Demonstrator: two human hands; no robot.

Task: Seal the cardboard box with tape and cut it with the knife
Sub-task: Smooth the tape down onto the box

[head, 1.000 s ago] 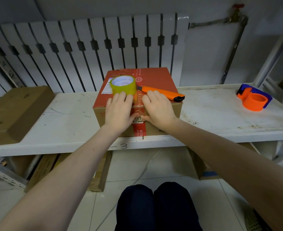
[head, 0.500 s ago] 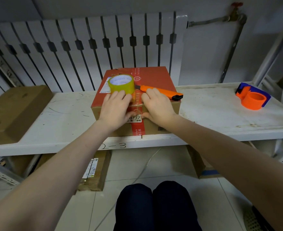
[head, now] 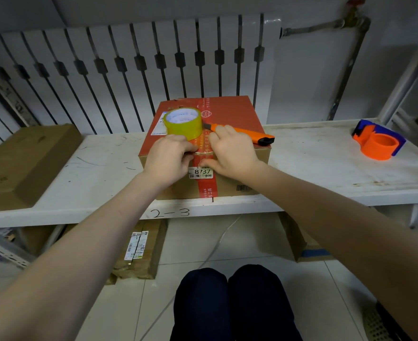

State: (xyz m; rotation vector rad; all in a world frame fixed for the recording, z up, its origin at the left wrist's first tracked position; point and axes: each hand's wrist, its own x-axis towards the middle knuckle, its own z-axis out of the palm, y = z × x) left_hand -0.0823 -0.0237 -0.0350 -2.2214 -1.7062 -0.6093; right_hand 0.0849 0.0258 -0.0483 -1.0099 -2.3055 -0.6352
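In the head view, the left hand (head: pixel 168 161) and right hand (head: pixel 231 153) meet at the near top edge of the cardboard box (head: pixel 230 110) on the counter (head: pixel 313 163). The left fingers are curled close together over its red centre strip (head: pixel 207 188), though a pinch cannot be told. The right fingers press together on the lid, thumb on the front face. The yellow tape roll (head: pixel 183 124) stands just beyond the left fingers, and the orange knife (head: pixel 242 132) lies just beyond the right.

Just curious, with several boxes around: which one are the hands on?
The red-topped box mid-shelf, under left hand and right hand; the plain brown box at left sits untouched.
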